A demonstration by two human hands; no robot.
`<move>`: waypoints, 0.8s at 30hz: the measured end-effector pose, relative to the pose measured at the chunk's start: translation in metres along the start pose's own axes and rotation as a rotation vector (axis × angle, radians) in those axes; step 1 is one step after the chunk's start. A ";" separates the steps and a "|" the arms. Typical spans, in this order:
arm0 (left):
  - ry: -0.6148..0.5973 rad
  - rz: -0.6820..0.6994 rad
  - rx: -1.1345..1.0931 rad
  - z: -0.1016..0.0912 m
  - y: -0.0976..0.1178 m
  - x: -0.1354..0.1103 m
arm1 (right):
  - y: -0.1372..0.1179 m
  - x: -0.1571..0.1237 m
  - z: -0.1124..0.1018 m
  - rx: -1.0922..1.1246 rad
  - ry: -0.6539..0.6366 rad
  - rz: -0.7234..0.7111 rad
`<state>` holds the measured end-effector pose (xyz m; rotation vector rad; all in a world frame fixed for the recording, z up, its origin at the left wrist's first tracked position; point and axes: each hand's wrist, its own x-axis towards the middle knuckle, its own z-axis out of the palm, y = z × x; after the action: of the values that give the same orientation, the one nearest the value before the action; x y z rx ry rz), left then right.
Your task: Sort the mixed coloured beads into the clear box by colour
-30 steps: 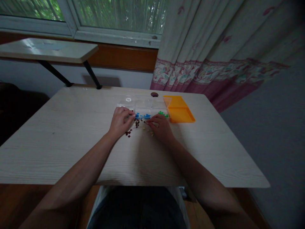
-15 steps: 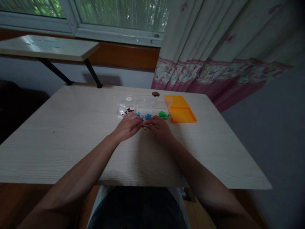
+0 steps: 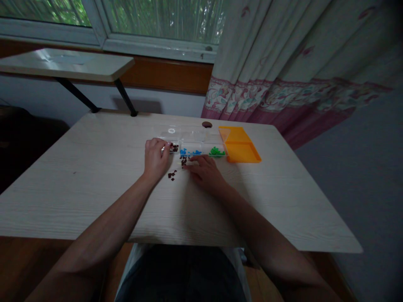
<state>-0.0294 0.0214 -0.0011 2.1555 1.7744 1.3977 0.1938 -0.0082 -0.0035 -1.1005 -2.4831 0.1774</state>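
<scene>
A clear plastic box (image 3: 192,138) lies on the table, its lid folded back. Its left compartment holds small brown pieces (image 3: 174,147), its middle one blue pieces (image 3: 197,152), its right one green pieces (image 3: 216,151). My left hand (image 3: 155,157) is at the left compartment, fingers curled and thumb drawn toward them; whatever is in its fingertips is too small to make out. On the tabletop before the box is a cluster of brown pieces (image 3: 184,162). My right hand (image 3: 206,173) lies beside this cluster, fingers stretched toward it. More loose brown pieces (image 3: 172,174) lie nearer to me.
An open orange case (image 3: 243,152) stands right of the clear box. Behind it is a round hole (image 3: 207,124) in the tabletop (image 3: 103,184). A raised shelf (image 3: 78,65) on dark legs is at the back left; a curtain (image 3: 267,88) hangs behind the table.
My left hand has moved left and away from my right hand, to the left compartment. My right hand's fingers have straightened, and the brown pieces on the tabletop now show.
</scene>
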 end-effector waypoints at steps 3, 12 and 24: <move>0.004 -0.016 0.012 0.001 -0.002 0.000 | 0.001 0.000 -0.002 -0.012 0.014 0.008; 0.015 -0.066 0.023 0.003 -0.011 0.000 | 0.010 0.001 -0.006 -0.004 0.092 0.066; 0.046 -0.114 0.064 0.000 -0.011 0.001 | 0.011 0.004 -0.005 0.065 0.146 0.043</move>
<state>-0.0373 0.0262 -0.0062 2.0301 1.9498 1.3938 0.2013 0.0020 -0.0014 -1.0997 -2.3105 0.1820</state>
